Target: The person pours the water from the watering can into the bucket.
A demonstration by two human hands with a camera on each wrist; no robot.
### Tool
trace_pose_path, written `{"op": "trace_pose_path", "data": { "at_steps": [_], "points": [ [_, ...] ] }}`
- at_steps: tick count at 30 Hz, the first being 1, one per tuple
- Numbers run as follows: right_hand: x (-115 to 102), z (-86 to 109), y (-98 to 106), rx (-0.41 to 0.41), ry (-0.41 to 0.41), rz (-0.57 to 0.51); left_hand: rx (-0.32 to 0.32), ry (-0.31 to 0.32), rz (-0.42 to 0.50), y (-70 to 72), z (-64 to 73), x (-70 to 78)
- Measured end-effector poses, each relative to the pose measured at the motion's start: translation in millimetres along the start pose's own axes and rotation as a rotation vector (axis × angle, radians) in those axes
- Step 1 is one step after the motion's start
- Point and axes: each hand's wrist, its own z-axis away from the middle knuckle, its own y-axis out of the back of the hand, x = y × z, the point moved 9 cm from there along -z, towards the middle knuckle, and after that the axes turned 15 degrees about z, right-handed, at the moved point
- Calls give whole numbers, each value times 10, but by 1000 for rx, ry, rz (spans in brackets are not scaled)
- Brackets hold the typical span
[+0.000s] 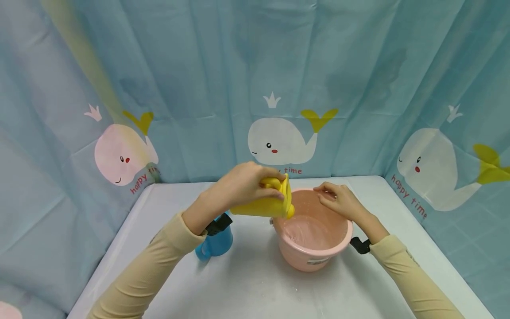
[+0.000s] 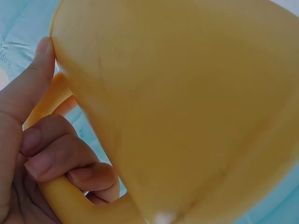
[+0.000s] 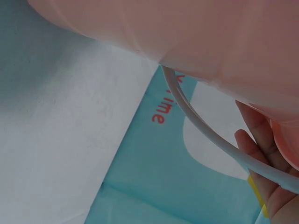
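Observation:
My left hand (image 1: pixel 259 180) grips the handle of a yellow plastic jug (image 1: pixel 259 207). The jug lies tipped over on its side, its mouth and spout facing right above the left rim of a pink bucket (image 1: pixel 303 251). In the left wrist view the fingers (image 2: pixel 65 156) curl through the jug handle and the thumb lies along its body. My right hand (image 1: pixel 338 201) holds the bucket's far right rim, thumb toward the inside and other fingers behind the wall. Shallow clear liquid seems to lie in the bucket. Its pale carrying handle (image 3: pixel 205 128) hangs on the outer side.
A blue cup (image 1: pixel 218 243) with a handle stands left of the bucket, partly behind my left wrist. White table (image 1: pixel 247 283) lies under everything, with small drops near the bucket. A blue curtain (image 1: pixel 191 88) with whale prints hangs behind and at both sides.

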Motion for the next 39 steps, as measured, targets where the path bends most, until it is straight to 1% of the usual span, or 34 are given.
{"op": "trace_pose_path", "data": {
  "at_steps": [4, 13, 21, 33, 39],
  "points": [
    [10, 3, -1, 3, -6, 1, -2, -11, -15, 9, -7, 24],
    [23, 19, -24, -4, -11, 11, -28, 0, -26, -1, -5, 39],
    [9, 6, -8, -2, -9, 2, -34, 4, -38, 13, -15, 48],
    [-4, -1, -9, -18, -20, -8, -37, -12, -38, 36, 3, 58],
    [2, -5, -7, -19, -22, -6, -49, -20, -38, 28, 2, 75]
  ]
}}
